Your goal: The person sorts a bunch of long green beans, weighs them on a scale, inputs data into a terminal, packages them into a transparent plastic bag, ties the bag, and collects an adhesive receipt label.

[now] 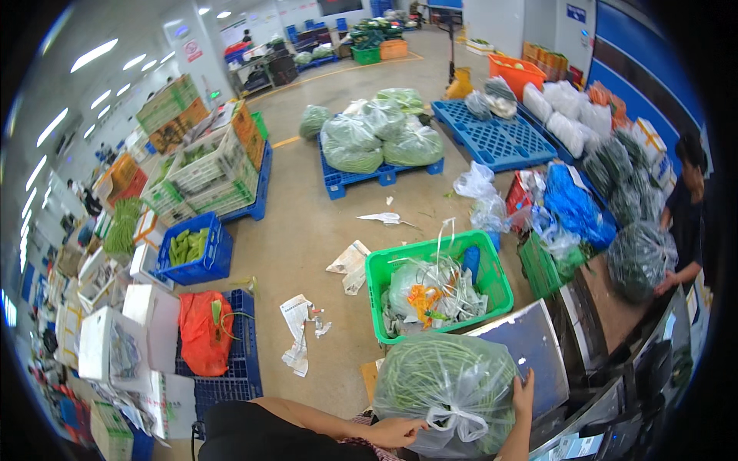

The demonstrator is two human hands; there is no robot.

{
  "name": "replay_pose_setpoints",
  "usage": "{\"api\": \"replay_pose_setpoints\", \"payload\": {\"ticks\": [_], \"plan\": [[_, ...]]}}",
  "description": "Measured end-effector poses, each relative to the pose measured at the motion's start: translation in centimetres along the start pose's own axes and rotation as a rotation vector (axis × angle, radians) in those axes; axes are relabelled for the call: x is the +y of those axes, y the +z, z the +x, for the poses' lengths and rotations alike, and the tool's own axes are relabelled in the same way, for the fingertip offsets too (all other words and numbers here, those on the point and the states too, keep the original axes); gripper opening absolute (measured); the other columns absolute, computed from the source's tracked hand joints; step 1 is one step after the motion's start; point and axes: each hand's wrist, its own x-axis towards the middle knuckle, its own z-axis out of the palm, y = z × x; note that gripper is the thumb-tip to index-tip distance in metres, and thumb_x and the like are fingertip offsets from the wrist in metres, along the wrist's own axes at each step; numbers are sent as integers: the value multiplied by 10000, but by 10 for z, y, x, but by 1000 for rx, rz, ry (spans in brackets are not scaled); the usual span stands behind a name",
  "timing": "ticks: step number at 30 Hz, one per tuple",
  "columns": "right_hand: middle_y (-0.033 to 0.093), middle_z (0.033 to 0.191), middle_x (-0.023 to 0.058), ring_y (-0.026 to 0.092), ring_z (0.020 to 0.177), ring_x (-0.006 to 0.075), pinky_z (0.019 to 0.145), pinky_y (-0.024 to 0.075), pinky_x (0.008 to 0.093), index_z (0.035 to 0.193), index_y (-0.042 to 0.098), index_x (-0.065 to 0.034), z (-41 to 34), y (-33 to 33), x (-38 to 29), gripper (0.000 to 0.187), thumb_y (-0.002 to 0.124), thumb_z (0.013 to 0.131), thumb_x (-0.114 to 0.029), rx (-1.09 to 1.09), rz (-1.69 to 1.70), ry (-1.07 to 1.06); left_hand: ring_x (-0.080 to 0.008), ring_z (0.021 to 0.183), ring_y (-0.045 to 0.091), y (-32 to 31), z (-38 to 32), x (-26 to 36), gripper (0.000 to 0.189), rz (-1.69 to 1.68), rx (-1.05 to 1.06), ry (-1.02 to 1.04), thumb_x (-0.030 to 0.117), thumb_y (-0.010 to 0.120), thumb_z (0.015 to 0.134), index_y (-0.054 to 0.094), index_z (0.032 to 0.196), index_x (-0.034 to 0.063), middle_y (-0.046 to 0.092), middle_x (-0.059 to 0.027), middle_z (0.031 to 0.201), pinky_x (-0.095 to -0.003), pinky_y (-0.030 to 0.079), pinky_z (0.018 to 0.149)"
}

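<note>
A large clear plastic bag of long green beans (444, 380) lies right before me, its neck tied in a knot with loops. My left hand (399, 432) is at the knot, its fingers curled at one loop. Against the bag's right side rests my right hand (523, 392), fingers spread upward along the plastic. Beyond the bag stands a green plastic crate (375, 288) holding crumpled paper, plastic film, white straps and an orange wrapper. A board with a dark blue surface (524, 340) lies beside the bag on the right.
Paper scraps (297, 334) lie on the floor. A blue pallet (340, 181) carries several bagged vegetables. At left are a blue crate of green vegetables (199, 274), an orange-red bag (206, 334) and white foam boxes (104, 346). A co-worker (686, 213) at right touches a filled plastic bag (640, 259).
</note>
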Motion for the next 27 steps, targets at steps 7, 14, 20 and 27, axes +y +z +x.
{"api": "replay_pose_setpoints", "payload": {"ticks": [7,14,20,27], "plan": [[443,1201,169,452,1083,259,911,338,332,1238,347,28,-42,18,-5,469,484,833,-165,137,135,14,-214,691,549,-7,-62,-38,286,-68,251,27,153,484,754,510,1030,81,554,-64,714,-329,423,611],[477,1084,190,450,997,360,873,352,388,1133,461,-42,-134,67,-45,493,554,703,-265,10,-683,-451,-216,704,583,-3,-148,-79,201,-69,513,-94,153,493,757,557,930,74,603,-80,759,-320,448,646],[531,848,197,503,799,380,693,411,402,879,519,-21,-110,83,-37,312,595,591,-115,-104,-650,-452,-215,718,591,-25,-192,-105,184,-50,624,-87,156,512,759,578,904,63,618,-82,788,-316,459,653],[599,714,191,586,718,342,616,439,387,788,580,10,-99,70,-28,210,591,655,-152,-120,-651,-251,-182,730,598,-111,-196,-170,212,-272,583,-91,181,549,758,602,895,29,628,-95,783,-285,464,663]]}}
